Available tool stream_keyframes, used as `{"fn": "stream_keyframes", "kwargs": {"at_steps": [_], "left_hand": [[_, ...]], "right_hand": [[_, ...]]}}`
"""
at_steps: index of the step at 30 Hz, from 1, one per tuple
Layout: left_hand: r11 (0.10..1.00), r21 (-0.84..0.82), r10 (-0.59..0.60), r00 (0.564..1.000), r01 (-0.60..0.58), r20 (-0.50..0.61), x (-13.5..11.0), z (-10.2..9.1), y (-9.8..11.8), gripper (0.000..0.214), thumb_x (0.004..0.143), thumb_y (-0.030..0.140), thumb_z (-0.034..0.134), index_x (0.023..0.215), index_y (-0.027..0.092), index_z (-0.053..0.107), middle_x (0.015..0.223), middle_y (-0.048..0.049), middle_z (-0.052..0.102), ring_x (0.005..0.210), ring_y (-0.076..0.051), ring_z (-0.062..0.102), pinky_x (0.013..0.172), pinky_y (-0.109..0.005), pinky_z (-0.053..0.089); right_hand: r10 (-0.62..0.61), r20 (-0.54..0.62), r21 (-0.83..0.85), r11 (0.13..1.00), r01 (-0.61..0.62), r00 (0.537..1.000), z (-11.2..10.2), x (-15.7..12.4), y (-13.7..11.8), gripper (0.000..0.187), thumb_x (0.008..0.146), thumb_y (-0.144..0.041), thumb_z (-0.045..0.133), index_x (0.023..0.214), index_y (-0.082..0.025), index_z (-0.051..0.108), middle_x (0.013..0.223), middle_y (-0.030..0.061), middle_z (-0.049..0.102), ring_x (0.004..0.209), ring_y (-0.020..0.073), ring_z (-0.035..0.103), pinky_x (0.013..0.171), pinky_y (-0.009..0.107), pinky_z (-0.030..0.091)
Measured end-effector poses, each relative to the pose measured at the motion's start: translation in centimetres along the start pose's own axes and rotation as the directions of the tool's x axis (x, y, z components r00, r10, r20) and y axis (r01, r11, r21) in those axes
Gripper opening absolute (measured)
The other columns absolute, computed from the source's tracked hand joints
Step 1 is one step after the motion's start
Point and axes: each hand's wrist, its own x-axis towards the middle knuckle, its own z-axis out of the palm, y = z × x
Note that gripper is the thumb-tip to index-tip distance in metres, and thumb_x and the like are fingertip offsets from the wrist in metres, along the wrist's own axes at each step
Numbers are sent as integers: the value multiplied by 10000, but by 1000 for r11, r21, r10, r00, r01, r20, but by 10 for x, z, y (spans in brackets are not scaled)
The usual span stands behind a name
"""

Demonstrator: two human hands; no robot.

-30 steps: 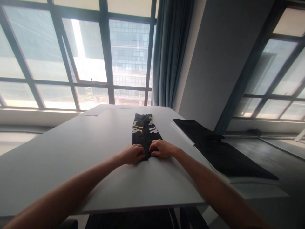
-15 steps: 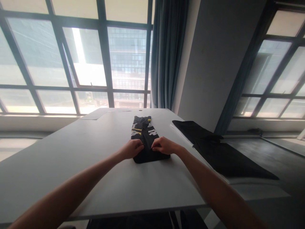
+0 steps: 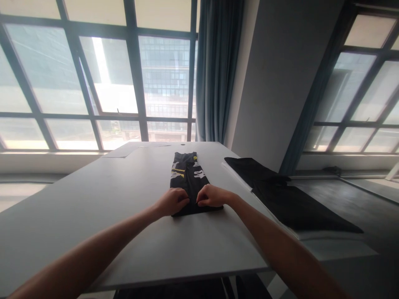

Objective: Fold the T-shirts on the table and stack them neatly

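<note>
A folded black garment [image 3: 192, 179] with white and yellow print lies lengthwise on the white table [image 3: 118, 199], its wider end toward me. My left hand [image 3: 175, 200] is closed over its near left part, thumb and fingers pinching the cloth. Across from it, my right hand [image 3: 211, 195] grips the near right part in the same way. A narrow strip of black cloth shows between the two hands. The near hem reaches just past my fingers. Which exact layers are held is hidden under the fingers.
Another black cloth item [image 3: 305, 207] lies spread on a lower white surface at the right. Sheets of paper [image 3: 120, 152] rest at the table's far left. Large windows [image 3: 115, 79] and a blue-grey curtain [image 3: 213, 74] stand beyond the table.
Both hands have moved slightly toward me along the garment, still pinching it. More of the printed cloth shows beyond them, and less black cloth shows on the near side.
</note>
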Motion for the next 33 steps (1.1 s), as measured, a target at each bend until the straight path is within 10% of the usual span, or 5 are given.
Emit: {"fn": "stream_keyframes", "kwargs": {"at_steps": [8,12,22,27,33], "left_hand": [[991,-95,99,992,-92,73,3,5,-9,353,923,453,490,857,193,720,811,-39,693,728,-156,623,691,-260,485],[999,10,35,998,-36,53,11,0,-45,452,949,509,415,1135,192,677,1162,-102,704,1095,-241,628,961,-349,469],[954,283,-218,881,100,421,-2,2,-68,705,970,626,199,1563,245,165,1635,-58,67,1508,-243,45,1197,-516,54],[984,180,-76,899,-3,430,-27,-28,-45,689,882,699,418,1449,310,448,1557,-70,382,1414,-317,356,1155,-483,231],[994,108,-5,983,-15,183,-7,-27,-59,492,937,533,449,1325,261,581,1383,-81,590,1286,-274,514,1078,-404,386]], "right_hand": [[68,179,104,991,-87,982,-2,-1,10,277,765,-349,678,919,-139,773,714,26,728,653,157,666,613,229,505],[98,-171,-13,995,-102,980,-8,4,31,320,843,-408,625,1028,-181,755,969,75,752,887,214,691,812,308,530],[270,-14,-268,927,-264,963,-7,-2,49,690,775,-497,691,1386,-204,564,1492,123,456,1336,304,460,1134,362,327],[254,135,-218,950,-222,958,-20,-4,21,495,697,-564,741,1052,-220,773,1084,87,728,988,278,669,855,314,503],[214,-237,-259,926,-274,948,-3,22,35,432,843,-430,651,1211,-206,687,1297,101,640,1157,265,601,972,320,445]]}}
